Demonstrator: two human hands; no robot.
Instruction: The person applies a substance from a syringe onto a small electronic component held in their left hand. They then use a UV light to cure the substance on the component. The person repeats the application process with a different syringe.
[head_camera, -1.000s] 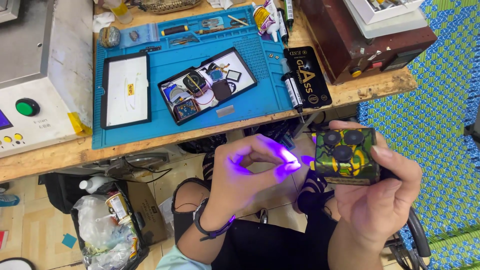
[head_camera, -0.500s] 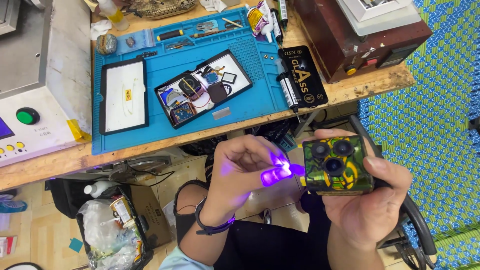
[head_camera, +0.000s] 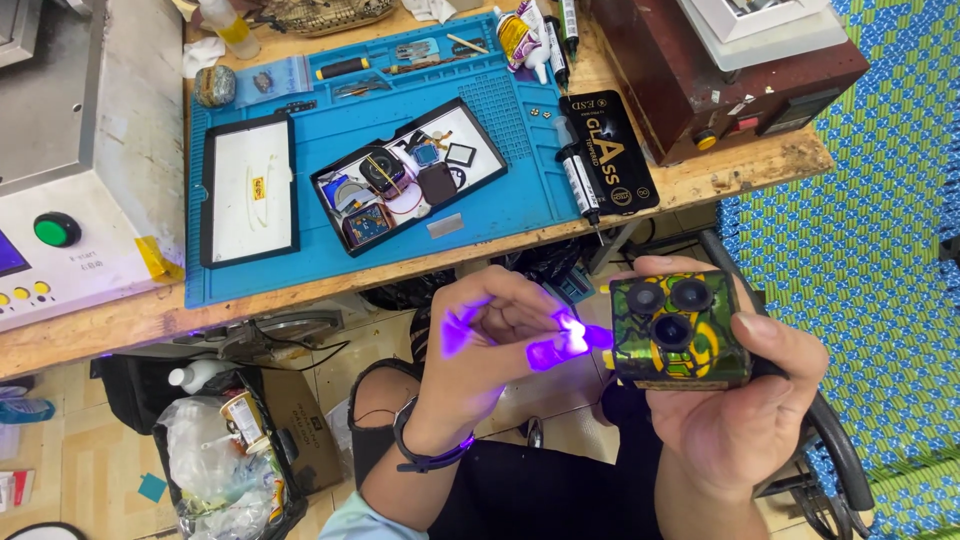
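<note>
My right hand (head_camera: 745, 420) grips a phone (head_camera: 682, 335) with a green and yellow patterned back and three round camera lenses, held back-up below the bench edge. My left hand (head_camera: 490, 350) pinches a small lamp (head_camera: 565, 340) that glows violet. Its lit tip sits at the phone's left edge and tints my fingertips purple. A dark band circles my left wrist.
A wooden bench carries a blue work mat (head_camera: 300, 260), a black tray of small phone parts (head_camera: 410, 175), a white-lined tray (head_camera: 250, 190), a glue syringe (head_camera: 578, 175), a white machine with a green button (head_camera: 60, 230) and a dark red box (head_camera: 720, 70). A rubbish bag (head_camera: 220, 460) sits on the floor.
Both hands, with the phone and the glowing lamp, have sunk a little lower in view, away from the bench edge. The lamp stays at the phone's left edge.
</note>
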